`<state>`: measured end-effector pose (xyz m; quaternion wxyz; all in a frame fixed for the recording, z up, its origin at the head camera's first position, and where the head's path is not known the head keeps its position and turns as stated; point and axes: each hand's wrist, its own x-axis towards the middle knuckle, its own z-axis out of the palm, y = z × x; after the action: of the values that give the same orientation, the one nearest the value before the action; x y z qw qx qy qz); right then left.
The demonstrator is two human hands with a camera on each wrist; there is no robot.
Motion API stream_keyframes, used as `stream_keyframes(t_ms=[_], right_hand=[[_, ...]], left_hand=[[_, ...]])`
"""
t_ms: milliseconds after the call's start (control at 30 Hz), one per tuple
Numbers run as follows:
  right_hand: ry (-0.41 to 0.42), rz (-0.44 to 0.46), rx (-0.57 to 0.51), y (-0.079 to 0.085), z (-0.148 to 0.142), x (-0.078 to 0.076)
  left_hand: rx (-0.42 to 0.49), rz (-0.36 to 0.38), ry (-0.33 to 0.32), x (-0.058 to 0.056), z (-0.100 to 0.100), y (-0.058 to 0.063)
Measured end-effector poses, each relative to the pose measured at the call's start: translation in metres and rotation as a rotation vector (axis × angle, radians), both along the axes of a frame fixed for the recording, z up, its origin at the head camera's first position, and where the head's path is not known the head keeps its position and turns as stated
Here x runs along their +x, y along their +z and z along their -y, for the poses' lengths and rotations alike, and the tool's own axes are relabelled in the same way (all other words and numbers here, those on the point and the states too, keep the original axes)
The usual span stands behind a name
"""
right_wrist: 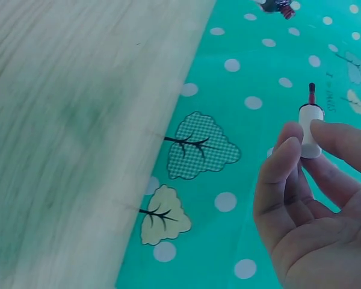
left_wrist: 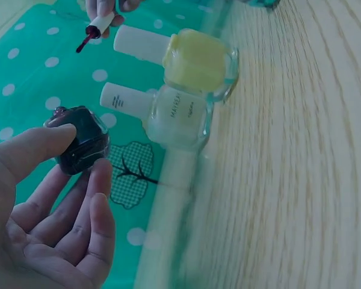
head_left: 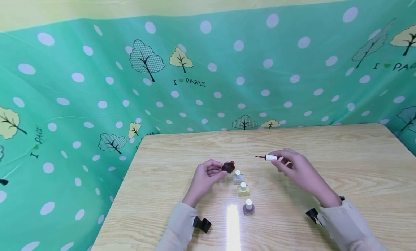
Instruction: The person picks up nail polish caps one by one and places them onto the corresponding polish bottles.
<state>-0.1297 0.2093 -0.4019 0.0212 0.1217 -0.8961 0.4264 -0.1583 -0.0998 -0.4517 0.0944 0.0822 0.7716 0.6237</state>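
Between thumb and fingers, my left hand (head_left: 208, 175) pinches an uncapped dark red nail polish bottle (left_wrist: 81, 141), its neck bare. Off to the right, my right hand (head_left: 294, 168) holds the white nail polish cap (right_wrist: 311, 129) by its sides. A brush (right_wrist: 312, 93) wet with dark red polish sticks out of the cap and points toward the bottle, apart from it. Close by the left hand stand a capped clear nail polish bottle (head_left: 238, 178) and, nearer to me, a yellow one (head_left: 243, 189). A purple-grey nail polish bottle (head_left: 248, 208) stands nearest me.
The pale wooden table (head_left: 156, 193) carries the bottles, which form a rough line down its middle. A green dotted cloth (head_left: 208, 81) hangs behind the table and along its left side. Dark straps with small devices (head_left: 202, 224) sit at both wrists.
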Motion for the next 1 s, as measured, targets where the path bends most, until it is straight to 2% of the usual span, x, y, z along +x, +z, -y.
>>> stream_keyframes(t_ms=[300, 533, 800, 1000], right_hand=[[0.013, -0.090, 0.001, 0.012, 0.012, 0.010], [0.083, -0.180, -0.005, 0.017, 0.022, 0.017], [0.131, -0.230, -0.024, 0.019, 0.030, 0.020], [0.152, -0.231, -0.034, 0.016, 0.035, 0.020]], left_hand=[[-0.004, -0.001, 0.001, 0.010, -0.002, 0.009], [-0.010, -0.008, -0.017, 0.018, -0.004, 0.018], [-0.004, -0.068, -0.046, 0.021, -0.006, 0.023], [-0.018, -0.094, -0.054, 0.024, -0.007, 0.025]])
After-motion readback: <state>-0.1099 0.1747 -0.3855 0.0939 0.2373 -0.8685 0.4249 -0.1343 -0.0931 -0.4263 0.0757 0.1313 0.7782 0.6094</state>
